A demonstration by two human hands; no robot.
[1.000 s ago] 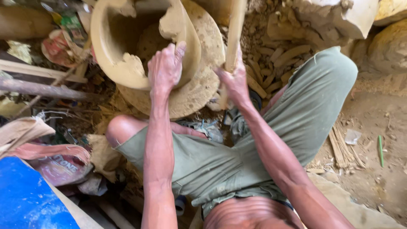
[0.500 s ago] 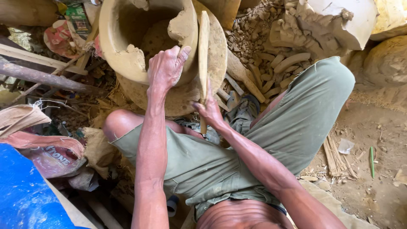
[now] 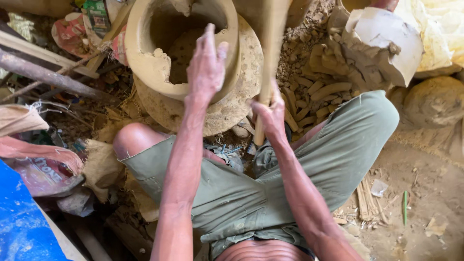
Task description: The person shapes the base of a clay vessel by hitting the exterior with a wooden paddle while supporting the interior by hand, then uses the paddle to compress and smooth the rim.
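A thick-walled raw clay pot (image 3: 159, 72) stands on a round clay-caked disc (image 3: 237, 96) in front of my crossed legs. My left hand (image 3: 205, 63) lies flat over the pot's near rim, fingers reaching inside. My right hand (image 3: 270, 111) grips a flat wooden paddle (image 3: 270, 43), held upright just right of the pot, its upper end out of view. I sit in green shorts, knees spread to both sides.
A heap of clay rolls (image 3: 319, 82) and a broken pale clay vessel (image 3: 386, 43) lie at the right. Wooden poles (image 3: 43, 75), plastic bags (image 3: 43, 164) and a blue sheet (image 3: 19, 227) crowd the left. Bare dirt floor (image 3: 425, 193) lies at the lower right.
The paddle, pressed against the pot's wall half a second ago, has swung up and away to the right. My left hand stays on the rim. The camera has moved closer.
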